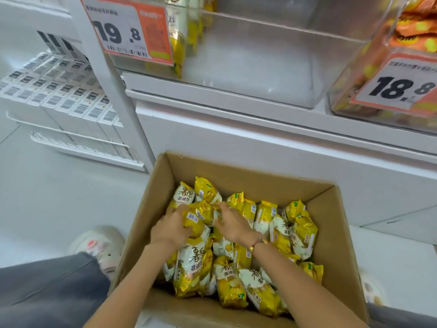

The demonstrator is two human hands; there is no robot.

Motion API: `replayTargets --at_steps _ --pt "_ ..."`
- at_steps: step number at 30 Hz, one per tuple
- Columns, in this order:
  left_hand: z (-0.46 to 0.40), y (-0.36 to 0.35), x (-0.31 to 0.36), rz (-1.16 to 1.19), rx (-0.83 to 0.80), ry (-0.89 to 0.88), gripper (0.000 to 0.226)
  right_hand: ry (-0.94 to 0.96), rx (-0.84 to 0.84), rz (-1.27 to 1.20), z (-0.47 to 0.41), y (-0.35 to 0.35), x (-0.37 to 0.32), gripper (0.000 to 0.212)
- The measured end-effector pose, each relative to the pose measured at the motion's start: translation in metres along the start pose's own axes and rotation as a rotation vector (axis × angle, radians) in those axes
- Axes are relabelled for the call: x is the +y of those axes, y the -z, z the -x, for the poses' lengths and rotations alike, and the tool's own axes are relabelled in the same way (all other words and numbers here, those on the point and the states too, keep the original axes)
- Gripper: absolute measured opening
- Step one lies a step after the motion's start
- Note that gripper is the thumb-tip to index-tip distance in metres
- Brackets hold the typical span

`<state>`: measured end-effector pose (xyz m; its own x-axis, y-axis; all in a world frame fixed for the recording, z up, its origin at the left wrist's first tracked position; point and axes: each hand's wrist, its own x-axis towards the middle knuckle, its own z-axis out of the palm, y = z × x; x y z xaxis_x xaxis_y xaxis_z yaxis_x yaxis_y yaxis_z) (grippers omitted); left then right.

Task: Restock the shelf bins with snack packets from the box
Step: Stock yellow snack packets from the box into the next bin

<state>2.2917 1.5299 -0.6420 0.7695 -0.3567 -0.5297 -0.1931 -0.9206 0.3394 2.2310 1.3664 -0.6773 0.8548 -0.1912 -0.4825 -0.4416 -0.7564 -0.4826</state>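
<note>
Fingers curled round yellow packet.

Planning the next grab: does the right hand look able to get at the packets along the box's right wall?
Probably yes. The right hand is already inside the open box, and those packets lie uncovered on top, with nothing between.

Left price tag reads 19.8; right price tag 18.8 (packet lettering Chinese).

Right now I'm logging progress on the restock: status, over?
Left hand grips a yellow snack packet in the cardboard box. Right hand open on the pile. Clear bin above mostly bare. Nothing blocking.
</note>
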Motion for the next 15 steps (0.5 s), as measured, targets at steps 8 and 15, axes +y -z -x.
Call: replayTargets --at_steps 8,15 --pt "-0.005 0.001 0.012 -0.16 0.046 -0.005 0.051 0.052 0.177 0.122 0.0 -0.007 0.001 0.045" --pt "0.006 -0.001 0.024 0.328 0.314 -0.074 0.028 0.035 0.174 -0.09 0.04 0.025 0.002 0.04"
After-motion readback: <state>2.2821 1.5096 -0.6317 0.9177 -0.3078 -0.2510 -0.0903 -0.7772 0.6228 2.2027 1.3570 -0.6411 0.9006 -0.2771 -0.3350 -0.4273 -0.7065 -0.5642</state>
